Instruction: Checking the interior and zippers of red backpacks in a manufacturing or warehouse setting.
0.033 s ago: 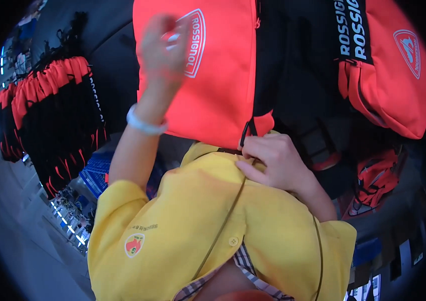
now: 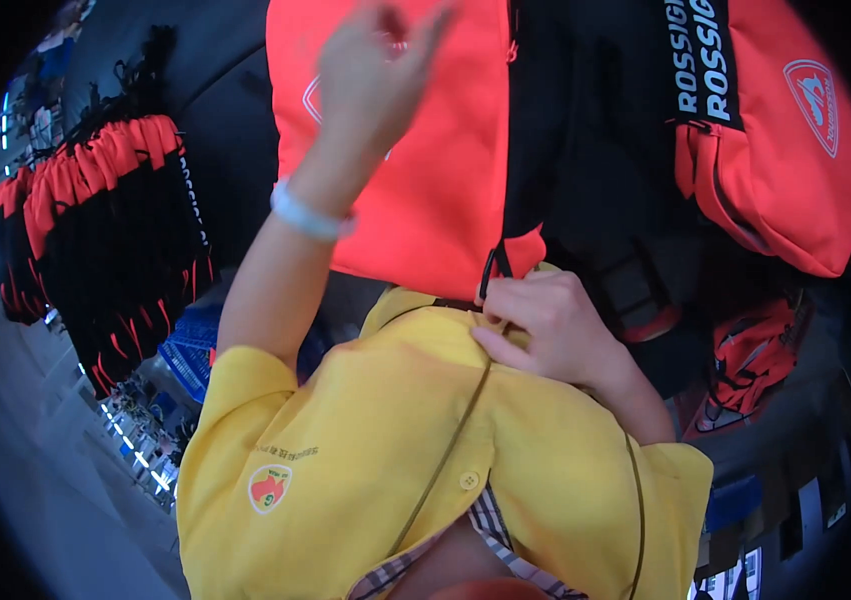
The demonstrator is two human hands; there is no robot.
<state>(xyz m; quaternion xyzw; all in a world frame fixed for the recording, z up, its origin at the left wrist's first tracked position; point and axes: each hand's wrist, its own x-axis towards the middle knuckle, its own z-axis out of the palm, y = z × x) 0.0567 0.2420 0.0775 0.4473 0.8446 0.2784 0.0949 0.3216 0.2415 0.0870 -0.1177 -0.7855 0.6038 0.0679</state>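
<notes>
A bright red bag [image 2: 435,200] with a black side panel [image 2: 535,130] and a printed badge lies in front of me, its lower edge against my front. Over its upper part is my left hand [image 2: 375,75], slightly blurred, with one digit stretched toward the right and a gap between the fingers. The other fingertips are partly cut off by the upper edge, and the hand covers most of the badge. My right hand [image 2: 545,315] is closed at the bag's lower right corner, beside a black loop [image 2: 491,268]; its fingertips are partly hidden.
At the left is a bunch of red and black bags [image 2: 110,220], with a blue crate [image 2: 190,345] below it. Another red bag [image 2: 785,170] lies on the dark table [image 2: 610,150] at the right. Lower right, more red items [image 2: 753,365] are piled beside a stool [image 2: 655,325].
My left hand has moved right across the bag, covering the badge more and stretching one digit out. My right hand stays at the lower corner.
</notes>
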